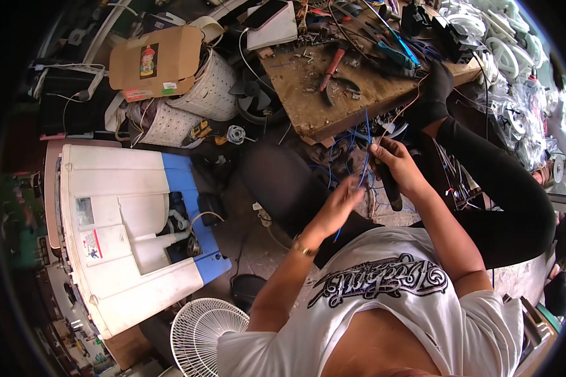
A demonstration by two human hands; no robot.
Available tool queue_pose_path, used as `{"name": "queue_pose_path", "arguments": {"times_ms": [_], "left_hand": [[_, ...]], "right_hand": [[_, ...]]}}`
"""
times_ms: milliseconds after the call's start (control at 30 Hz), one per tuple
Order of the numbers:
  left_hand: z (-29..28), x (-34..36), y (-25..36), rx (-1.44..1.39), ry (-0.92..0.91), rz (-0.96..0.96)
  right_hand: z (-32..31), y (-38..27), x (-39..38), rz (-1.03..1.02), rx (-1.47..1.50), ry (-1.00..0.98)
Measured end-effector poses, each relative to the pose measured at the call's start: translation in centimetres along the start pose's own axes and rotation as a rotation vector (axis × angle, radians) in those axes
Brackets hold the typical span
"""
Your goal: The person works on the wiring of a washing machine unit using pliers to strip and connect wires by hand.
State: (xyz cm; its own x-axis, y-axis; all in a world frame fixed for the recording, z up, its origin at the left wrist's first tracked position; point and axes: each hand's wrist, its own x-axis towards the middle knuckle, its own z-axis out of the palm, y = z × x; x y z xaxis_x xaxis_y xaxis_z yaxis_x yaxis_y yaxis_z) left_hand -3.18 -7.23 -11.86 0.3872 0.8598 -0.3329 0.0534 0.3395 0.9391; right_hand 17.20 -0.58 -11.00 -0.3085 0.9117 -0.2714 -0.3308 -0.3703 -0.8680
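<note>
left hand [339, 204] — pinching blue wire [366, 151] | right hand [399, 166] — gripping black tool [390, 185] | workbench [333, 107] edge just beyond

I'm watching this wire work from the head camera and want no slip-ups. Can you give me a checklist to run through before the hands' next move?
1. Blue wire is held: ok, the right hand pinches it upright.
2. Left hand is on the wire's lower part: cannot tell, the hand is blurred.
3. Dark-handled tool is secure: ok, it sits in the right hand's grip, pointing down.
4. Red-handled pliers are within view: ok, they lie on the wooden bench.
5. Wire end is stripped: cannot tell, too small.
</note>
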Motion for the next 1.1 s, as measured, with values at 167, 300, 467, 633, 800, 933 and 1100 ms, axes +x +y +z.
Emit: {"name": "queue_pose_path", "arguments": {"times_ms": [167,300,467,633,800,933,1100], "left_hand": [[3.5,6.5,1.4,-0.459,0.161,0.233],[4.9,8.3,2.4,-0.465,0.195,0.188],[5.0,8.1,1.4,-0.197,0.279,0.231],[5.0,8.1,0.9,-0.53,0.283,0.196],[4.5,7.1,1.0,-1.285,0.167,0.269],[1.9,4.9,0.5,-1.622,0.175,0.358],[-1.4,0.3,2.9,-1.26,0.178,0.266]], "right_hand": [[-0.5,0.6,-0.2,-0.039,0.067,0.084],[-1.1,1.8,0.4,-0.141,0.145,0.195],[0.8,0.6,0.3,-0.235,-0.012,0.312],[0.3,0.3,0.2,-0.083,0.178,0.301],[0.0,-0.1,0.6,0.08,0.604,0.107],[-4.2,-1.8,2.0,-0.033,0.674,0.154],[-6.3,-4.4,2.7,0.051,0.728,-0.002]]}}
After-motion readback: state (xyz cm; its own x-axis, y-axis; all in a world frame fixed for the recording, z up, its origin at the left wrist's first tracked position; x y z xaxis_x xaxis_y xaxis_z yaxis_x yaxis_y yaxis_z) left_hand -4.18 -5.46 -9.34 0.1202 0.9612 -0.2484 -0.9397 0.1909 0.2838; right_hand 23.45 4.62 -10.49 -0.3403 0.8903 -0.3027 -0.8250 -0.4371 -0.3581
